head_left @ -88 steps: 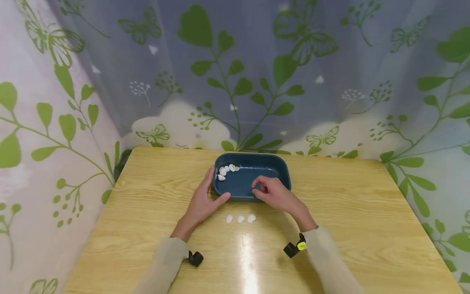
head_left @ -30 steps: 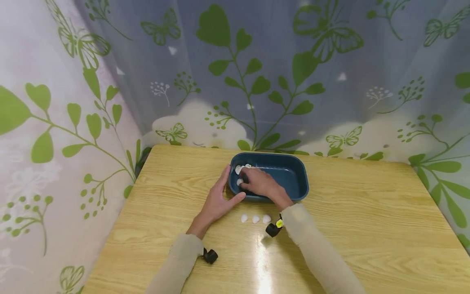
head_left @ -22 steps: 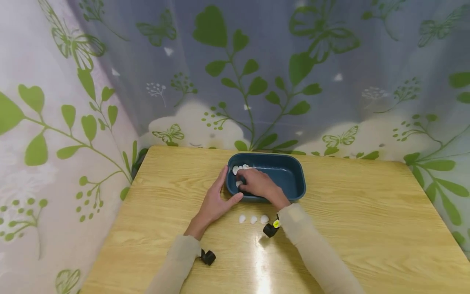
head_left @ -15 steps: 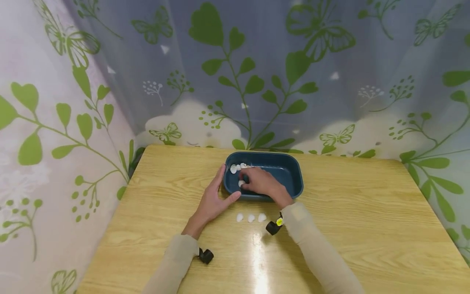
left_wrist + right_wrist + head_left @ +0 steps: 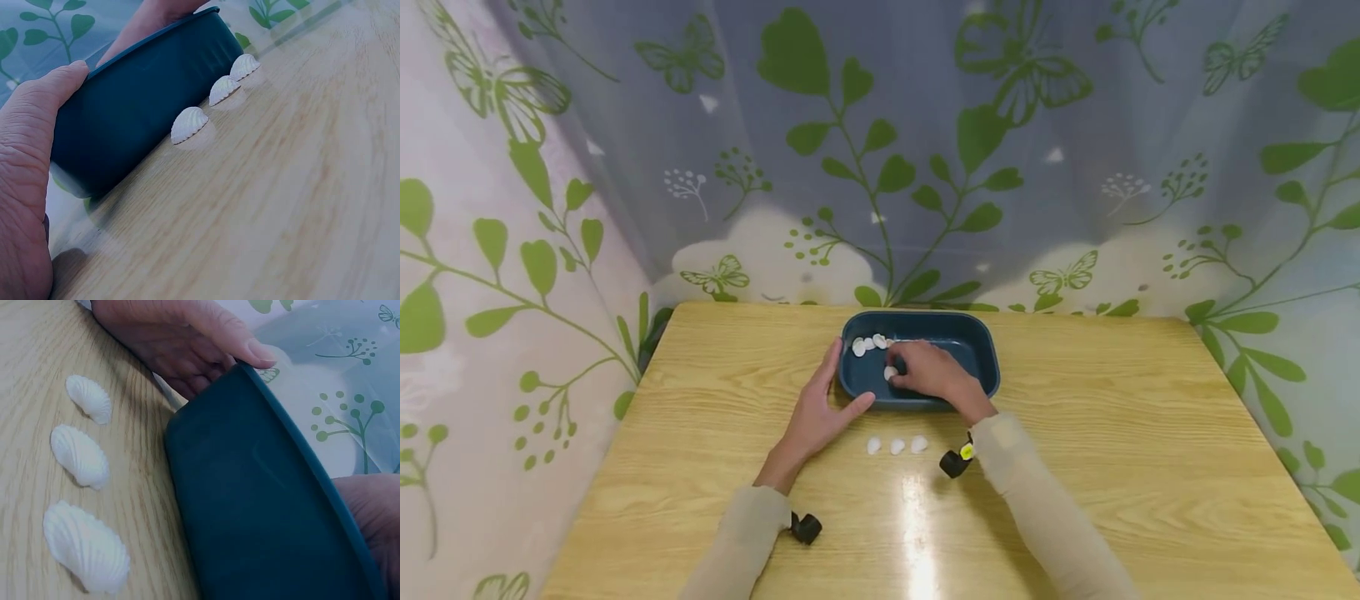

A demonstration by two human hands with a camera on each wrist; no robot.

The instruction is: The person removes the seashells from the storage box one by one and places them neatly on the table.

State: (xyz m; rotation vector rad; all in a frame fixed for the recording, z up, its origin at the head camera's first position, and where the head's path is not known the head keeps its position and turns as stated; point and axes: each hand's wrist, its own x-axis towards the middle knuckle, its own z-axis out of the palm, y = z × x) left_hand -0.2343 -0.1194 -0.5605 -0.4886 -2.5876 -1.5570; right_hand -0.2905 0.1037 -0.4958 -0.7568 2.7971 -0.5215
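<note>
L hand (image 5: 815, 414) cups left end of dark teal oval plastic tub (image 5: 977, 343), fingers straight against wall. R hand (image 5: 931, 371) inside tub, pinching small white ribbed shell (image 5: 889, 373). Three shells (image 5: 896, 446) on wooden table (image 5: 1120, 450) btwn wrists. Risk: shell slips from pinch, drops w/ others (image 5: 868, 342); tub may slide if L hand loosens.

No readable text, label, brand, number or sign anywhere: none on the dark blue tray (image 5: 977, 333), the white shells (image 5: 895, 446), the wooden table (image 5: 1112, 433) or the leaf-and-butterfly curtain (image 5: 925, 150)
</note>
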